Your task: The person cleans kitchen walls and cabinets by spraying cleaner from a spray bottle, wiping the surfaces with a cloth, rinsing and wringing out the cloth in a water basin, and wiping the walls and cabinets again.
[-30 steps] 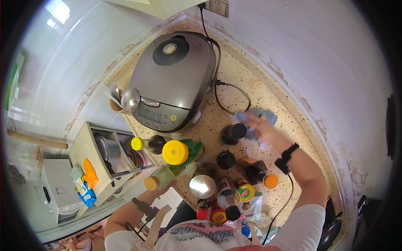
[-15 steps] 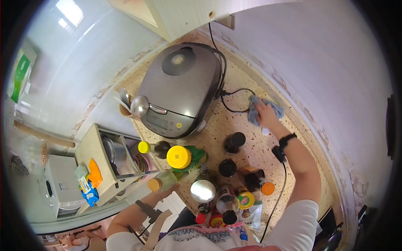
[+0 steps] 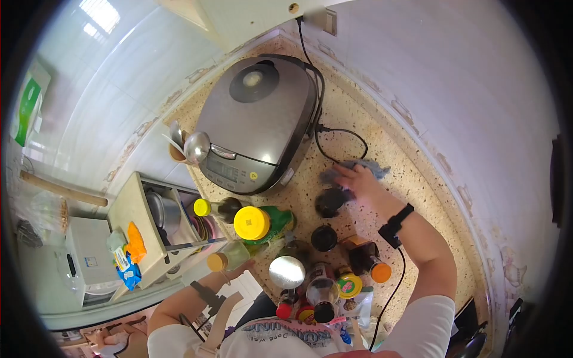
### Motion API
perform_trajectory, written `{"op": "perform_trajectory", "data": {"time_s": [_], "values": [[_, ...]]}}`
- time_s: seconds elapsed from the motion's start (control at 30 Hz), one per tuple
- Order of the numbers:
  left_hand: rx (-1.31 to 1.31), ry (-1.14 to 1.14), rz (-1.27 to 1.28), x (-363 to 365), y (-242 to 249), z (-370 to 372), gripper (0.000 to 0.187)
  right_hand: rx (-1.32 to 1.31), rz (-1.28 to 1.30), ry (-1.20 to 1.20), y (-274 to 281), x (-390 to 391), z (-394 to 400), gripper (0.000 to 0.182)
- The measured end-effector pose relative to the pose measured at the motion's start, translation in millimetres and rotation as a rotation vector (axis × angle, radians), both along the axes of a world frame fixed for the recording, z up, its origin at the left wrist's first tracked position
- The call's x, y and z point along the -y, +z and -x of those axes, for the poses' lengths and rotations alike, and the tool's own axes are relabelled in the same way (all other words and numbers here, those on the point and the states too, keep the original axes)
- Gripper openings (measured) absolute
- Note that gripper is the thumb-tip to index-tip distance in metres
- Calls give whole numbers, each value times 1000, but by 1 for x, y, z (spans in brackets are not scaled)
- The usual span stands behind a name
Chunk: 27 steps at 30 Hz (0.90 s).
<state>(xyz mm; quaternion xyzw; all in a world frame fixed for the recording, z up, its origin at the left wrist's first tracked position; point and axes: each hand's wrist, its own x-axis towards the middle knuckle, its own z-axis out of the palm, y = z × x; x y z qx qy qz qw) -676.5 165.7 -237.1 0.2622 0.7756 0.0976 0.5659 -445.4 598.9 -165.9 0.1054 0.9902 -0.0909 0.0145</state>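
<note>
My right hand (image 3: 360,184) presses a crumpled grey-blue cloth (image 3: 373,168) onto the speckled counter (image 3: 401,197). Its fingers lie over the cloth, just beside a dark-capped bottle (image 3: 329,203) and near the loop of the rice cooker's power cord (image 3: 365,143). My left hand (image 3: 245,267) is at the counter's front edge, beside a clear jar with a tan lid (image 3: 230,259). That hand's fingers are hidden by the jar and the bottles around it.
A large grey rice cooker (image 3: 256,125) fills the back corner, with a ladle (image 3: 197,147) in a utensil holder beside it. Several condiment bottles crowd the front, including a yellow-lidded green one (image 3: 252,223) and an orange-capped one (image 3: 380,272). A black cable (image 3: 396,292) hangs from my right wrist.
My right hand has slid the cloth toward me and to the left, from near the back wall to beside the dark-capped bottle. The left hand stays about where it was.
</note>
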Motion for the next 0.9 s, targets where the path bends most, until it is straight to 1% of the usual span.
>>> {"op": "perform_trajectory", "data": {"time_s": [0.07,0.17,0.27,0.33,0.37,0.47,0.57,0.6,0.63,0.67,0.7,0.73,0.77,0.83,0.9], "values": [[20,-9,32,4,-8,1,52,-5,-46,-54,-3,-20,9,47],[22,-12,12,5,-10,0,52,-78,-102,-121,-9,-60,15,47],[23,-12,12,3,-9,0,52,-24,-235,-303,-16,-103,24,45],[16,-10,-5,0,-6,2,52,-177,-266,-328,-32,-133,28,45],[19,-9,-2,0,-5,2,52,-234,-268,-343,-37,-130,24,45],[28,4,14,2,-9,1,52,-513,-33,-407,-42,-118,11,48],[59,28,91,10,-12,3,53,-382,56,-408,-41,-79,-7,51],[80,58,113,8,-7,4,53,-399,87,-321,-28,-58,-20,49],[164,142,62,1,10,-1,48,-383,48,-340,-30,-54,-33,46],[137,194,70,-9,29,-8,44,-364,14,-364,-34,-53,-55,44],[108,248,78,-20,49,-14,40,-357,6,-448,-33,-46,-89,42],[71,315,72,-30,56,-19,36,-361,-10,-517,-28,-44,-119,39],[81,287,15,-29,52,-20,34,-366,-25,-576,-24,-41,-147,37],[99,249,-98,-15,44,-12,31,-181,-45,-736,-22,-8,-222,33],[90,302,-60,-19,40,-11,30,-68,-127,-857,-28,26,-309,32]]}}
